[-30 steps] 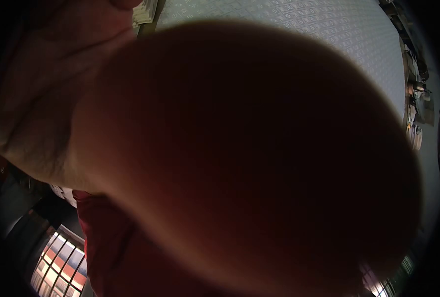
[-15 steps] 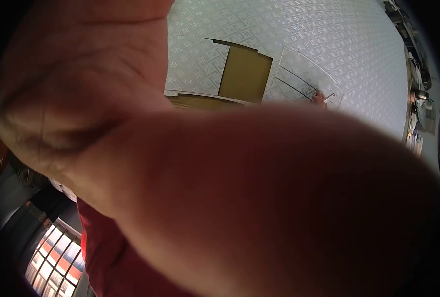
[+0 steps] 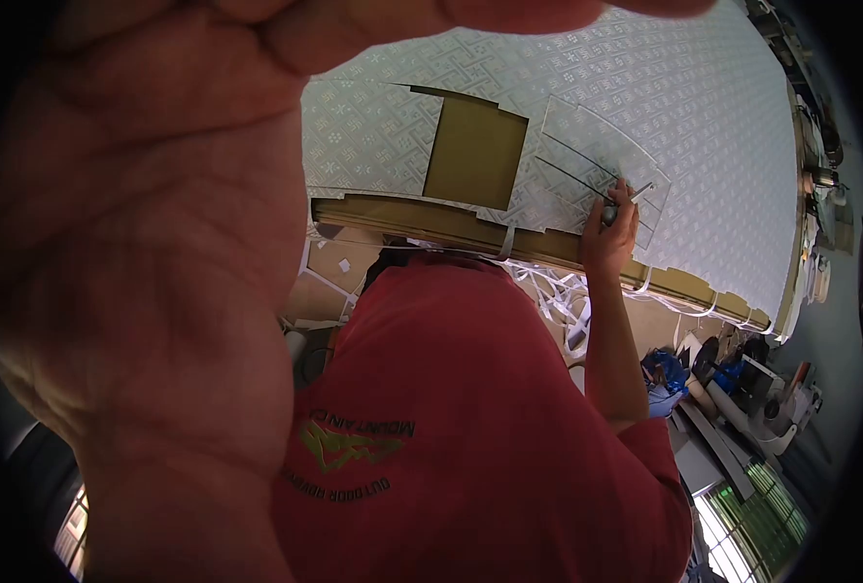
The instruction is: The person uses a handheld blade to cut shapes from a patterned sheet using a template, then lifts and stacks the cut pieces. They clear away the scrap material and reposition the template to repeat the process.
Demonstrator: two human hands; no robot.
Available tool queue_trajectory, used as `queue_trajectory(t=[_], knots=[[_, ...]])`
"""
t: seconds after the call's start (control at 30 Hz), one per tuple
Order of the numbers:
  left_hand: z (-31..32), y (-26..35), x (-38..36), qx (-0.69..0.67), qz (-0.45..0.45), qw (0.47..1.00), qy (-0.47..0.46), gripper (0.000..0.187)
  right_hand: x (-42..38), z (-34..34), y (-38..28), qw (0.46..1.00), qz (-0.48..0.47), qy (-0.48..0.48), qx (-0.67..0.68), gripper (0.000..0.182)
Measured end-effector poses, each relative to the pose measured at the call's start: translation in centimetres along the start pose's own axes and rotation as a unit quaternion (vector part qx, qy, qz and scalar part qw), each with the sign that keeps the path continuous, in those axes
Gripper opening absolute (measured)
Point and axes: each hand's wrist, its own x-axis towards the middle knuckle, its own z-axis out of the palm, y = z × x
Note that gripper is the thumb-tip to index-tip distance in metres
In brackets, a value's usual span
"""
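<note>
My left hand (image 3: pixel 159 214) fills the left side and upper edge of the view, very close to the camera. Its palm faces me, fingers stretched out and partly cut off, with nothing seen in it. My right hand (image 3: pixel 614 238) rests at the table's near edge, fingers closed around a slim tool with a silver tip (image 3: pixel 649 187); the hand hides most of the tool. A rounded grey piece (image 3: pixel 608 216) shows between thumb and fingers. Beneath this hand lies a clear template (image 3: pixel 592 124) with two long dark slots, on pale patterned fabric (image 3: pixel 713 165).
Left of the template, a rectangular cut-out in the fabric bares an olive-brown surface (image 3: pixel 475 151). White strips (image 3: pixel 577 316) hang below the table edge (image 3: pixel 431 218). Boxes, rolls and blue bags (image 3: pixel 667 369) crowd the floor at right. Shelves with items (image 3: pixel 820 185) line the far right.
My left hand has shifted up and left, so its blurred part no longer covers the middle. My red shirt, right forearm and the table edge now show. My right hand stays at the template.
</note>
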Motion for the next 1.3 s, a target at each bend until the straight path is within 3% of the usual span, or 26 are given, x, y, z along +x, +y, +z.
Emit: queue_trajectory(t=[0.63, 1.0, 1.3], knots=[[-0.4, -3.5, 1.2, 0.023, 0.031, 0.997, -0.068, 0.065, -0.4, 0.0, 0.4, 1.000, 0.003, -0.005, -0.011, 0.030], [0.8, -3.8, 1.1, 0.032, 0.037, 0.997, -0.062, 0.067, -0.1, -0.1, 0.2, 1.000, 0.004, -0.011, -0.002, 0.029], [-4.0, -0.6, -2.1, 0.040, -0.043, 0.998, -0.016, 0.070, 0.0, 0.0, 0.4, 1.000, 0.005, -0.008, -0.002, 0.026]])
